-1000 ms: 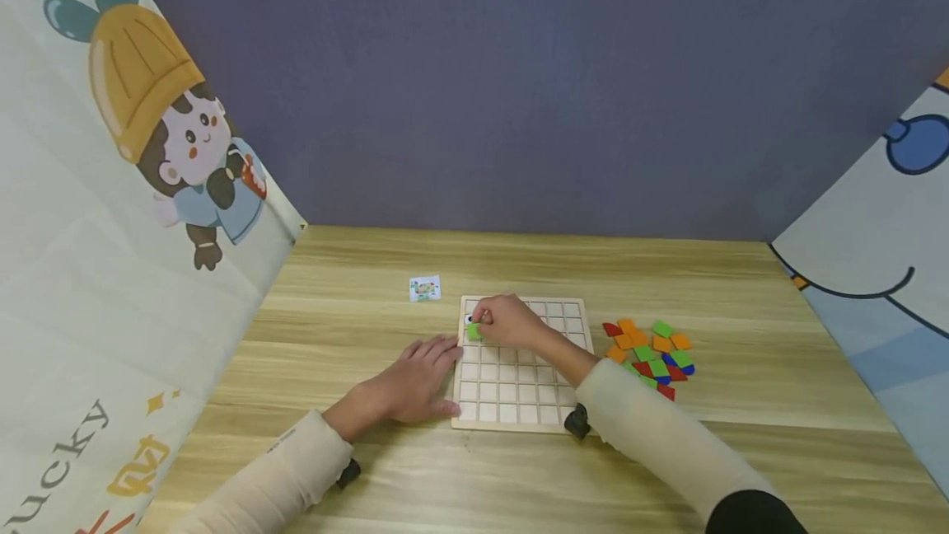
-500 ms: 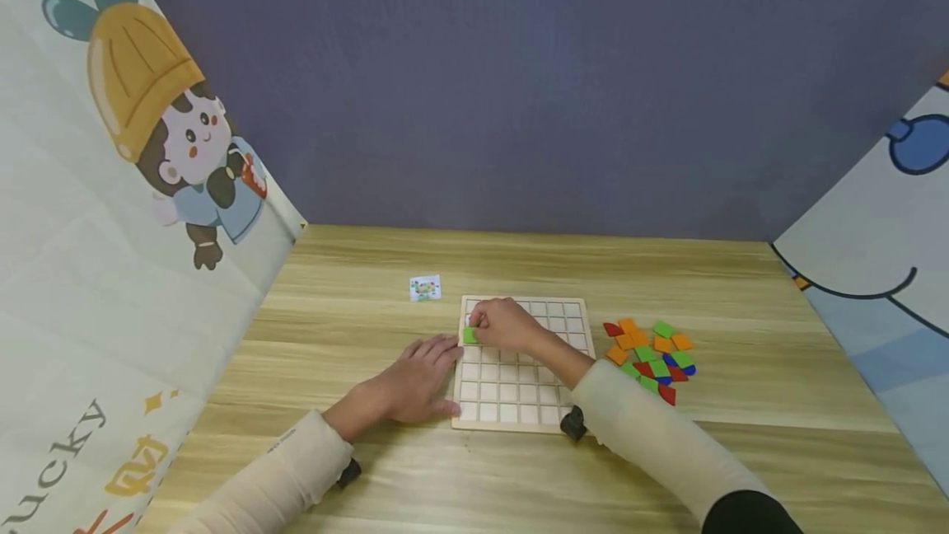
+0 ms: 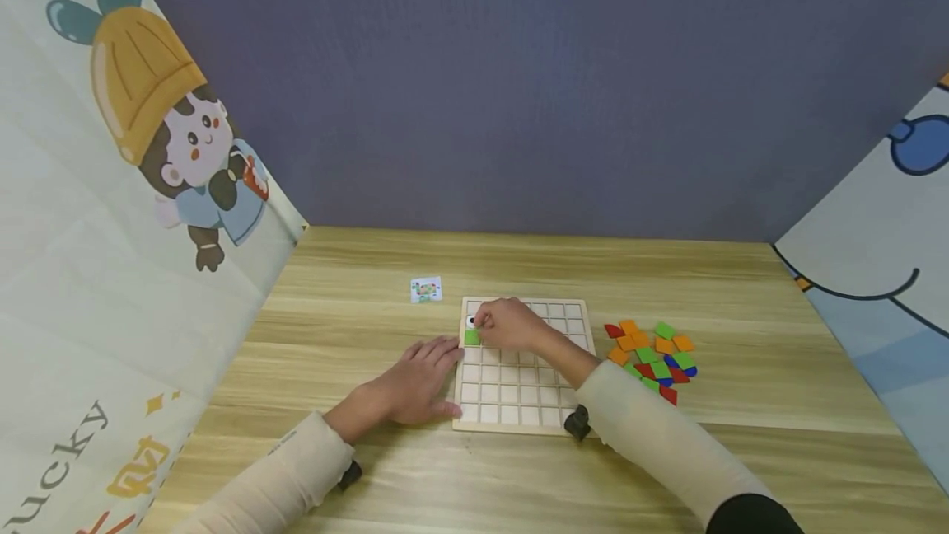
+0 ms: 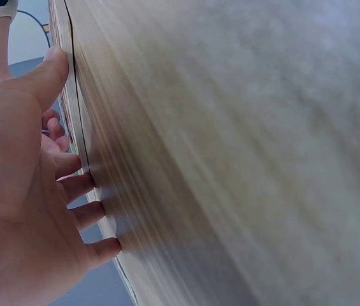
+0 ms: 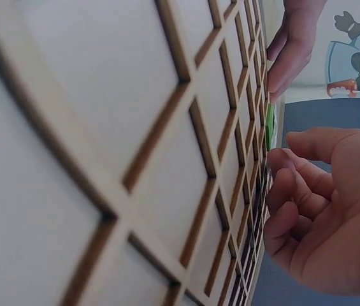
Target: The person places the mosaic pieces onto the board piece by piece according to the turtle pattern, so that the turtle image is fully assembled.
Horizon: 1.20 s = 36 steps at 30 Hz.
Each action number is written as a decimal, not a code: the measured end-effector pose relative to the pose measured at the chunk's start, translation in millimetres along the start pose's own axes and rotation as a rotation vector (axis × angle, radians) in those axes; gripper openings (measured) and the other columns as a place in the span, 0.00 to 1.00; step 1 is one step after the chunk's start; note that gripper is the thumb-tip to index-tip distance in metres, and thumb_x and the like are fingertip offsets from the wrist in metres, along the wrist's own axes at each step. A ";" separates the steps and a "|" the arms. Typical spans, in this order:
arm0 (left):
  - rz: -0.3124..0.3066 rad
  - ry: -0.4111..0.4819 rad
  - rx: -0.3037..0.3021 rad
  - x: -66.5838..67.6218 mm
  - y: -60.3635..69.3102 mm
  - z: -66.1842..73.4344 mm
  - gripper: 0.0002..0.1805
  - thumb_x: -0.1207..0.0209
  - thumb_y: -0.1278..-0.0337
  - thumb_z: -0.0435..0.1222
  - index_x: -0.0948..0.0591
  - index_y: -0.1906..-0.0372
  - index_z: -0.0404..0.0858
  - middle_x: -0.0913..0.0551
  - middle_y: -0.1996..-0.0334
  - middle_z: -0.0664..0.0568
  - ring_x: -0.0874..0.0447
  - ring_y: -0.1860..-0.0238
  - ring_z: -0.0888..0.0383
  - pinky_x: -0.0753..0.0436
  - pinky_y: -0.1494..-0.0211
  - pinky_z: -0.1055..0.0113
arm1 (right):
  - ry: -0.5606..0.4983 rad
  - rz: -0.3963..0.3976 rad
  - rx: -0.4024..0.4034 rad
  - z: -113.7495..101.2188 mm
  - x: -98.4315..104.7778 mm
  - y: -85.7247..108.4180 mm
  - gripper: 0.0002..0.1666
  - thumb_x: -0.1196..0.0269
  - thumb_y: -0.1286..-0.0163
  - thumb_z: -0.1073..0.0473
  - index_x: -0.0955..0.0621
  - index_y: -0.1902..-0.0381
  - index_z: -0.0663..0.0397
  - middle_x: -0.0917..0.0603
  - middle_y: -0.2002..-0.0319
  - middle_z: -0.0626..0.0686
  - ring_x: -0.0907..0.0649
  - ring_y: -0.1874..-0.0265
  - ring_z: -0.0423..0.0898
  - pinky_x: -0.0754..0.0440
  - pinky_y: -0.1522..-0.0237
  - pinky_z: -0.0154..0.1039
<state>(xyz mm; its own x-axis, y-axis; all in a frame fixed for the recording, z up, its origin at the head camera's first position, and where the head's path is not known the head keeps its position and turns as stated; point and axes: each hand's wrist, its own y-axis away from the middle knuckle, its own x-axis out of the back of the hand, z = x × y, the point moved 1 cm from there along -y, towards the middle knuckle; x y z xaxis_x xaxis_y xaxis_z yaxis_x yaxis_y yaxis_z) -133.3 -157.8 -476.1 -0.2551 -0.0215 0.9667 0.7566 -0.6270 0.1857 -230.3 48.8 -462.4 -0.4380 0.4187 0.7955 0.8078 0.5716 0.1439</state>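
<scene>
The wooden grid board [image 3: 519, 429] lies on the table. In its left column are a green square [image 3: 471, 338] and, just above it, a white piece with a black dot [image 3: 471, 321]. My right hand [image 3: 511, 325] is beside these two; in the right wrist view, the right hand [image 5: 332, 204] has loosely curled fingers, a small gap between thumb and forefinger, and nothing visible held. A green edge [image 5: 269, 127] shows past its fingertips. My left hand [image 3: 415, 380] rests at the board's left edge; in the left wrist view, the left hand [image 4: 33, 185] has its fingers spread.
A small printed card [image 3: 426, 289] lies beyond the board's upper left corner. Right of the board is a loose group of orange [image 3: 683, 343], green [image 3: 664, 330], red [image 3: 668, 395] and blue [image 3: 691, 372] pieces. A dark partition [image 3: 534, 105] stands behind the table.
The green square has shifted slightly down and left and now lies level in its cell. My right fingers have come off it, and more of the dotted white piece shows. The left hand stays put.
</scene>
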 end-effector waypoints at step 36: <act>0.046 0.038 -0.034 -0.7 2.6 -1.7 0.50 0.43 0.35 0.63 0.40 0.24 0.31 0.40 0.22 0.36 0.42 0.22 0.37 0.36 0.24 0.36 | -0.116 0.039 -0.066 57.7 45.0 42.4 0.14 0.39 0.26 0.54 0.16 0.47 0.50 0.14 0.57 0.50 0.17 0.62 0.43 0.18 0.57 0.43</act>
<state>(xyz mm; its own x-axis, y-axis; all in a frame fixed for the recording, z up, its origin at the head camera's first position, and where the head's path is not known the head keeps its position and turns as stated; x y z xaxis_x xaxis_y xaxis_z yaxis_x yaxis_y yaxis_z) -132.2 -160.8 -476.6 -0.2443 -0.0801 0.9664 0.7475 -0.6504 0.1350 -238.5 132.6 -454.5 -0.4457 0.5206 0.7282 0.8475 0.5074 0.1560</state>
